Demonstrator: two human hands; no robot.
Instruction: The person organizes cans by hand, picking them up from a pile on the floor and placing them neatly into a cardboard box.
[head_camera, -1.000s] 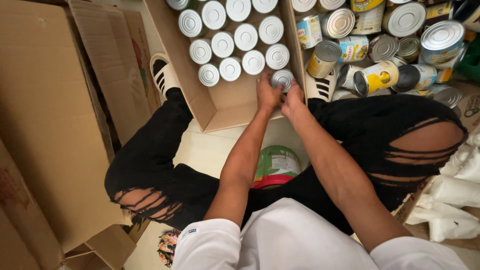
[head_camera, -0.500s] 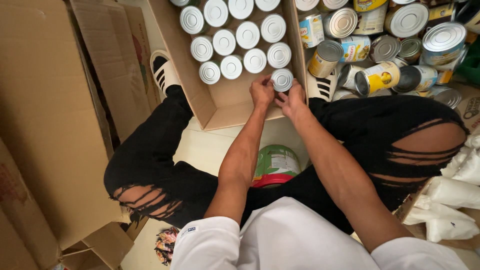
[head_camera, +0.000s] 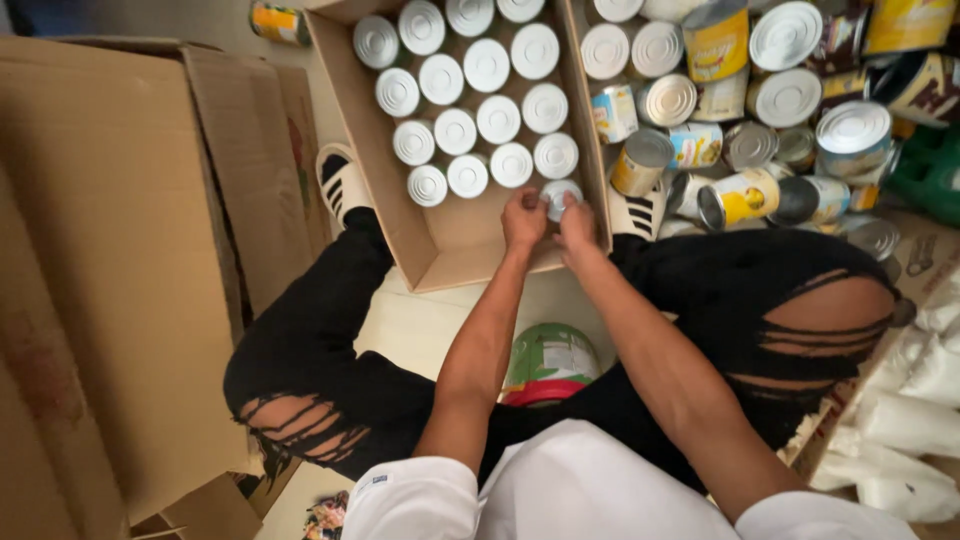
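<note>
Both hands have dropped lower into the cardboard box since a moment ago: left hand and right hand pinch one small can between them, at the near right end of the packed rows (loose tins lie outside the box's right wall), so another row is nearly complete.
</note>
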